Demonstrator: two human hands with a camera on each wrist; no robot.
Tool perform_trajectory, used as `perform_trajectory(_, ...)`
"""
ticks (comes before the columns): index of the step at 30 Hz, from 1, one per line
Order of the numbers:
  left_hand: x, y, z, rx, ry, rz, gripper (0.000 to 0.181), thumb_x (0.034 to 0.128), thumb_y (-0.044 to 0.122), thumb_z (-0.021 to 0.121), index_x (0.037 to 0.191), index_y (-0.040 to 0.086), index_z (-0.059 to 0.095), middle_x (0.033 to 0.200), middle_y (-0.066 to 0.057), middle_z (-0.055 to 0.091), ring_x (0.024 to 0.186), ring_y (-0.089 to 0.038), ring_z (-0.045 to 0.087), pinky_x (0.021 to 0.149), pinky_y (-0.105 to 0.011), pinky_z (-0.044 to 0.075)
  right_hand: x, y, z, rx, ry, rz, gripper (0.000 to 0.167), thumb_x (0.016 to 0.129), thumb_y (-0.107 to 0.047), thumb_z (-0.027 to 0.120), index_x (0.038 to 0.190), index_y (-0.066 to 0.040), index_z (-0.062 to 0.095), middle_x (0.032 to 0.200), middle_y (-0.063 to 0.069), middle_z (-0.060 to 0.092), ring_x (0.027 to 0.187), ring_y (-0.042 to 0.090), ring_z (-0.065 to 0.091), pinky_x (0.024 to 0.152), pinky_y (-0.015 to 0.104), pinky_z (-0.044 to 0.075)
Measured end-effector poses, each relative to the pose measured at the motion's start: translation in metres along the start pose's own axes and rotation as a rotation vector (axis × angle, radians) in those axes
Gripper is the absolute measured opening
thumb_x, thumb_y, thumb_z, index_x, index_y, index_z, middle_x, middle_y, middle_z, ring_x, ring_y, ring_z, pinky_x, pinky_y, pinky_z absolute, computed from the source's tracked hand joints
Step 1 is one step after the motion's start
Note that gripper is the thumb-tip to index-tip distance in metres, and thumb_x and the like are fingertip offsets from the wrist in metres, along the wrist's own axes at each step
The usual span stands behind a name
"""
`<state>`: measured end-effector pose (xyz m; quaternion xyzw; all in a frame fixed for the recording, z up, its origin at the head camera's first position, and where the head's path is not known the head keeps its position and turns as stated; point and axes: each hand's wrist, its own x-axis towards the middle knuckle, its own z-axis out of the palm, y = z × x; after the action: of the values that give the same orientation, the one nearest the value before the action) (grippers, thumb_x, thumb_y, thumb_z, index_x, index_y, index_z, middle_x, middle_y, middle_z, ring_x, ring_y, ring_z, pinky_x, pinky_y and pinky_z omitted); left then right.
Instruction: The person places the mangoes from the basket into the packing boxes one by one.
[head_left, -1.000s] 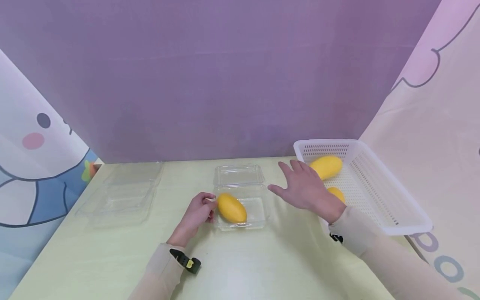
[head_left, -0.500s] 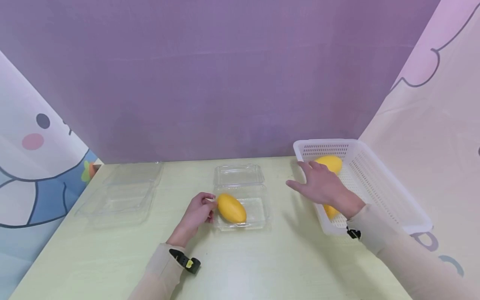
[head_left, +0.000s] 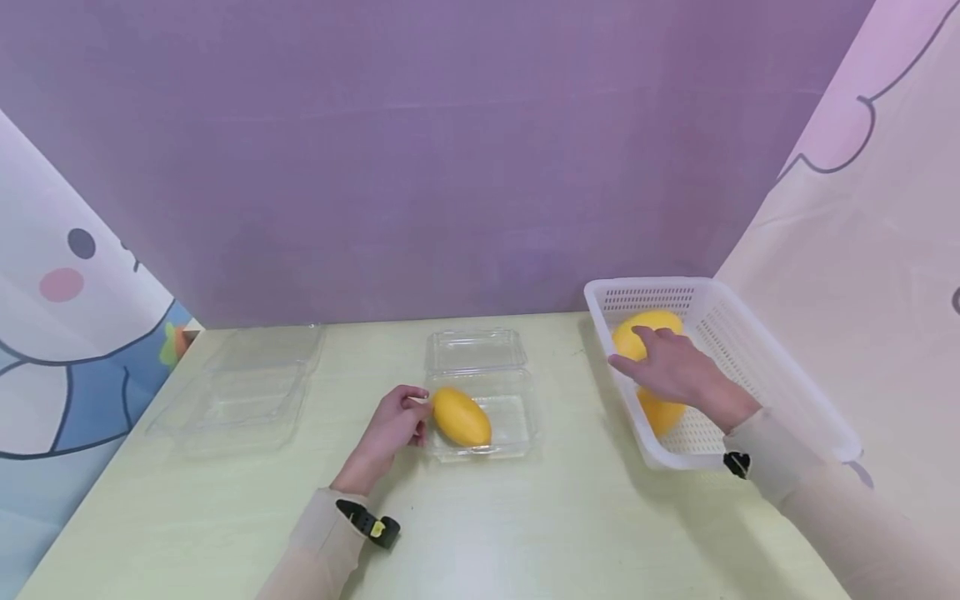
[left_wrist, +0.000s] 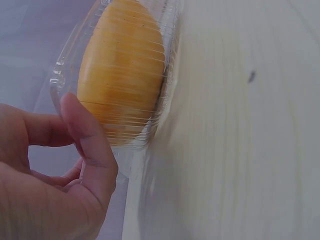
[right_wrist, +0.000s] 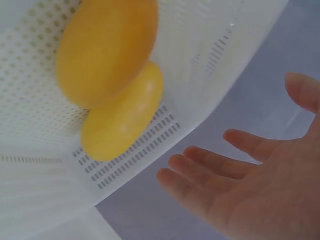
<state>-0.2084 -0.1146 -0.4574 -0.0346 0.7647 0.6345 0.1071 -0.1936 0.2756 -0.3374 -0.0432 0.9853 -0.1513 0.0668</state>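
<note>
A yellow mango (head_left: 461, 417) lies tilted in a clear plastic clamshell box (head_left: 513, 425) whose lid (head_left: 477, 350) is folded back. My left hand (head_left: 386, 429) pinches the box's left rim between thumb and fingers; in the left wrist view the thumb (left_wrist: 85, 125) presses that rim beside the mango. On the right, my right hand (head_left: 678, 367) hovers over the white basket (head_left: 690, 461), fingers extended and holding nothing. Two mangoes lie in the basket, a far one (head_left: 652, 321) and a near one (head_left: 660, 412). The right wrist view shows them apart from my fingers (right_wrist: 210, 165).
More clear plastic boxes (head_left: 247, 392) stand open at the table's left side. A purple backdrop (head_left: 450, 167) rises behind the table (head_left: 450, 533). The basket has raised walls and sits at the right edge, near a printed side panel (head_left: 885, 292).
My right hand has moved right, from beside the basket's left edge to over its inside, above the mangoes. The left hand, box and mango stay in place.
</note>
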Motion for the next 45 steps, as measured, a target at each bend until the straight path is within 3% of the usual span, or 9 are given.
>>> perform_trajectory(7,-0.001,0.001,-0.001,-0.002,-0.001,-0.004,0.027,0.0989,0.007,0.059,0.124,-0.002,0.053,0.096,-0.017,0.058,0.066,-0.019,0.054,0.059,-0.028,0.052,-0.003,0.017,0.000,0.033,-0.034,0.029,0.087,0.101,-0.058,0.047,0.151,0.011,0.030,0.144,0.043,0.037,0.126,0.059,0.043,0.099,0.069,0.039)
perform_trajectory(14,-0.001,0.001,-0.001,-0.007,-0.002,-0.008,0.028,0.0989,0.006,0.059,0.124,-0.002,0.052,0.096,-0.017,0.058,0.065,-0.018,0.054,0.059,-0.028,0.051,-0.005,0.032,0.001,0.066,-0.117,0.043,0.089,0.102,-0.058,0.044,0.150,0.016,0.027,0.144,0.044,0.037,0.132,0.058,0.039,0.104,0.067,0.037)
perform_trajectory(26,-0.001,0.000,0.000,0.002,0.002,-0.009,0.028,0.0993,0.007,0.059,0.125,-0.002,0.052,0.096,-0.016,0.057,0.066,-0.018,0.054,0.059,-0.028,0.052,-0.007,0.042,0.011,0.134,-0.213,0.073,0.089,0.104,-0.053,0.047,0.150,0.018,0.021,0.148,0.042,0.034,0.135,0.059,0.034,0.107,0.069,0.032)
perform_trajectory(31,-0.001,0.001,0.000,0.000,0.001,-0.005,0.028,0.0994,0.007,0.059,0.125,-0.002,0.053,0.096,-0.017,0.057,0.067,-0.019,0.054,0.059,-0.028,0.052,-0.008,0.045,0.019,0.113,-0.212,0.054,0.086,0.103,-0.051,0.049,0.146,0.020,0.027,0.144,0.043,0.038,0.132,0.059,0.039,0.105,0.067,0.036)
perform_trajectory(36,-0.002,0.001,0.000,0.000,-0.003,-0.003,0.028,0.0994,0.007,0.059,0.125,-0.002,0.052,0.096,-0.017,0.057,0.067,-0.019,0.054,0.060,-0.028,0.052,-0.008,0.046,0.023,0.110,-0.206,0.041,0.071,0.101,-0.048,0.053,0.130,0.016,0.046,0.113,0.027,0.061,0.103,0.040,0.059,0.091,0.055,0.047)
perform_trajectory(38,-0.002,0.001,0.000,0.000,-0.003,-0.004,0.028,0.0996,0.007,0.059,0.125,-0.002,0.052,0.096,-0.017,0.057,0.066,-0.019,0.054,0.059,-0.028,0.052,-0.009,0.047,0.024,0.111,-0.207,0.053,0.064,0.101,-0.047,0.054,0.121,0.014,0.047,0.099,0.017,0.060,0.090,0.031,0.056,0.082,0.048,0.048)
perform_trajectory(45,-0.002,0.001,0.000,0.009,-0.004,-0.007,0.030,0.1002,0.009,0.059,0.127,-0.002,0.052,0.097,-0.017,0.058,0.066,-0.019,0.055,0.060,-0.028,0.052,-0.013,0.049,0.025,0.137,-0.225,0.096,0.058,0.098,-0.045,0.059,0.114,0.007,0.038,0.081,0.009,0.047,0.074,0.024,0.051,0.065,0.036,0.040)
